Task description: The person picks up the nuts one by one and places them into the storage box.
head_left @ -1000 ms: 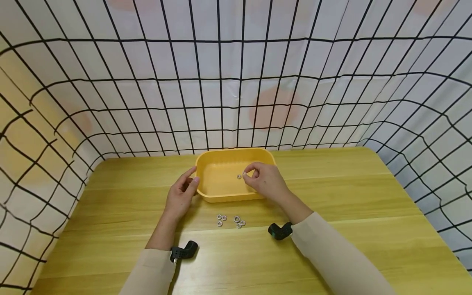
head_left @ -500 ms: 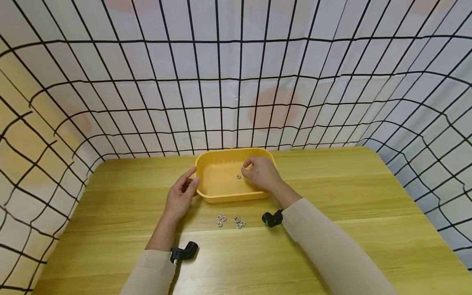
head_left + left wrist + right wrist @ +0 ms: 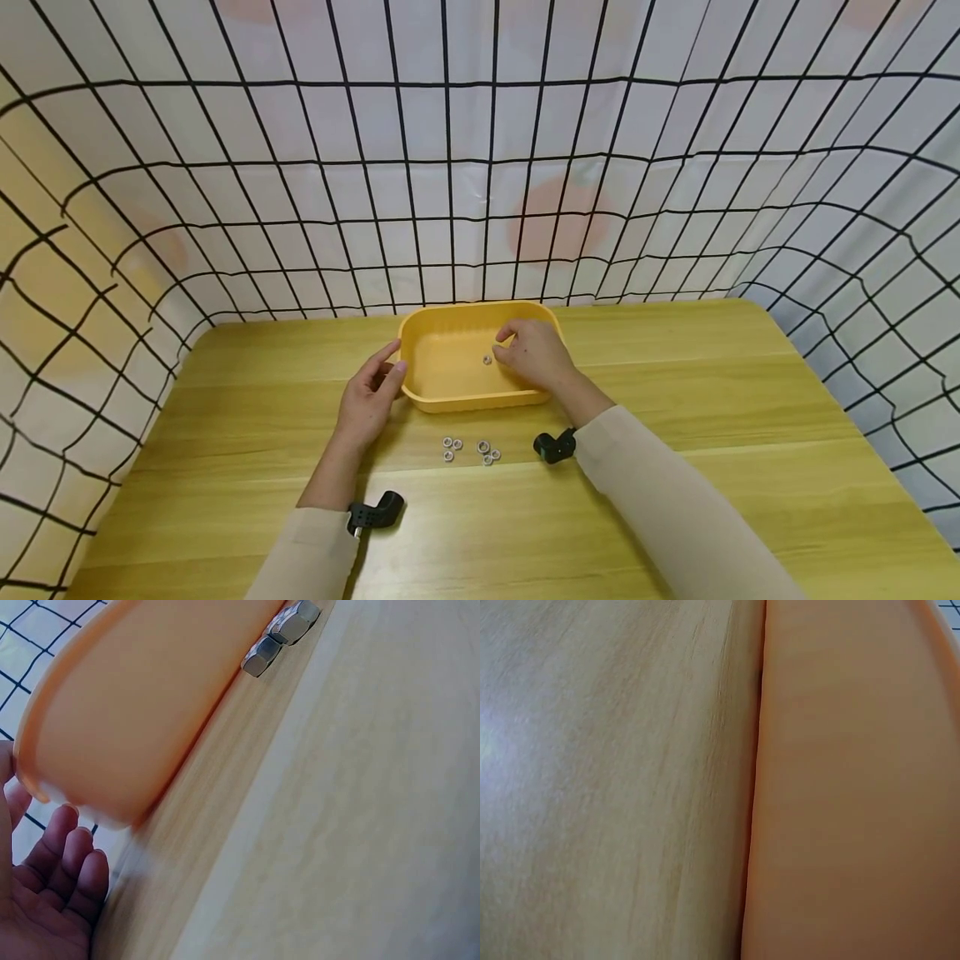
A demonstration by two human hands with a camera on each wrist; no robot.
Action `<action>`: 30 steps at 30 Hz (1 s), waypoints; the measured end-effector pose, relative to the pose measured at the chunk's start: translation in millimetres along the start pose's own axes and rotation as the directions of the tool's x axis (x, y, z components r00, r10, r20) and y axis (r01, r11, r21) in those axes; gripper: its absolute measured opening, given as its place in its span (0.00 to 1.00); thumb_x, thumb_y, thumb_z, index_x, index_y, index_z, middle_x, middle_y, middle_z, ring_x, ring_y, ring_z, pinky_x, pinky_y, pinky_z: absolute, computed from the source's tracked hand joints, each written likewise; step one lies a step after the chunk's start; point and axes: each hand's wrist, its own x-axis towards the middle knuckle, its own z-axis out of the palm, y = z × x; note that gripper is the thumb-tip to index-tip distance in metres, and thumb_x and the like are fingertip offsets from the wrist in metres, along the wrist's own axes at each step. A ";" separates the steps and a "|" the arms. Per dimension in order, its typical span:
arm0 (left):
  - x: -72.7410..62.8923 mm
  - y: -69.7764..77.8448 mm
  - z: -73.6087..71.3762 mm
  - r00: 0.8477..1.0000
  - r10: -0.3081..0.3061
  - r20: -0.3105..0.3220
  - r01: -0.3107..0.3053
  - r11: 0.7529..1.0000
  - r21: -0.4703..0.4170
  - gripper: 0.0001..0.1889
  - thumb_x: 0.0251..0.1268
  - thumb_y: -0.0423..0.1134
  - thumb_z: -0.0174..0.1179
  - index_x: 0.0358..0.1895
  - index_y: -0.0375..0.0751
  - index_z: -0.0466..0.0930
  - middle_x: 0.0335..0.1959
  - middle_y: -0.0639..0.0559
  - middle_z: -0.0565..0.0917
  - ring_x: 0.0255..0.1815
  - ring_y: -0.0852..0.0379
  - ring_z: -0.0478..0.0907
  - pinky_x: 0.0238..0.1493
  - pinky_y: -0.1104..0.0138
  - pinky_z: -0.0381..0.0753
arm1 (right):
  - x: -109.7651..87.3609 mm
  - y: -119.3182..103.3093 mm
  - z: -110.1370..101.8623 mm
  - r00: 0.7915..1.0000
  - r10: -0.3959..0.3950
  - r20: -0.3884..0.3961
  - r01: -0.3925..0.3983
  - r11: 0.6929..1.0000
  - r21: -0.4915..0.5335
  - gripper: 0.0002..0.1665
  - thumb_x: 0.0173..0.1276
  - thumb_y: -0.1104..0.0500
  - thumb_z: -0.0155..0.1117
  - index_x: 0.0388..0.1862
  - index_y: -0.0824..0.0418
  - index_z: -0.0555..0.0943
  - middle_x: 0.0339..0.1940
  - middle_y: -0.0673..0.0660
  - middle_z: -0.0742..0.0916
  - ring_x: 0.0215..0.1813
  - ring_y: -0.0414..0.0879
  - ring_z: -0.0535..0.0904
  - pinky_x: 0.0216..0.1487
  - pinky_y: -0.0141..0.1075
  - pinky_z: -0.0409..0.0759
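A yellow plastic tray [image 3: 450, 404] stands at the back of the table. At its left end my left hand [image 3: 365, 404] holds the rim, thumb and index finger against it; in the left wrist view the other fingers curl below the rim. My right hand [image 3: 536, 354] is over the tray's right half, thumb and index finger slightly apart, with nothing visible between them. Beside those fingertips a small metal nut [image 3: 487, 360] lies on the tray floor. The area under my right palm is hidden. The right wrist view shows only table and tray wall.
In front of the tray lie several nuts in two groups, a left group [image 3: 448, 444] and a right group [image 3: 485, 448] with one larger nut. A black wire grid [image 3: 480, 221] rises behind the table [image 3: 675, 367] and along its sides.
My right hand moved a little forward into the tray with a pinched nut, then its thumb and index finger parted; that nut is now out of sight. My left hand stayed put.
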 end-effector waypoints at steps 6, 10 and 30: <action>-0.5 1.3 0.5 1.000 0.004 0.000 -0.004 1.000 0.001 0.24 0.80 0.43 0.55 0.75 0.48 0.71 0.48 0.38 0.80 0.38 0.61 0.75 0.42 0.75 0.77 | -2.1 0.6 -1.9 1.000 0.018 -0.010 -0.017 0.998 0.057 0.14 0.71 0.51 0.67 0.49 0.57 0.85 0.24 0.51 0.81 0.23 0.42 0.72 0.27 0.32 0.69; 5.1 -7.2 1.8 1.000 0.003 0.001 -0.003 1.000 0.004 0.24 0.80 0.43 0.54 0.75 0.47 0.70 0.48 0.38 0.80 0.38 0.60 0.75 0.42 0.75 0.77 | -3.8 0.1 -4.2 0.998 0.050 -0.046 -0.042 0.987 0.156 0.13 0.71 0.51 0.67 0.48 0.56 0.85 0.26 0.51 0.81 0.22 0.43 0.71 0.26 0.33 0.69; 18.9 -38.8 2.7 0.999 0.049 -0.019 -0.049 0.999 0.009 0.24 0.77 0.54 0.56 0.73 0.60 0.73 0.47 0.43 0.81 0.40 0.58 0.77 0.43 0.73 0.79 | -17.3 9.4 -25.4 0.987 0.063 -0.146 0.037 0.804 0.594 0.15 0.72 0.49 0.68 0.49 0.58 0.85 0.19 0.48 0.77 0.19 0.41 0.69 0.20 0.31 0.63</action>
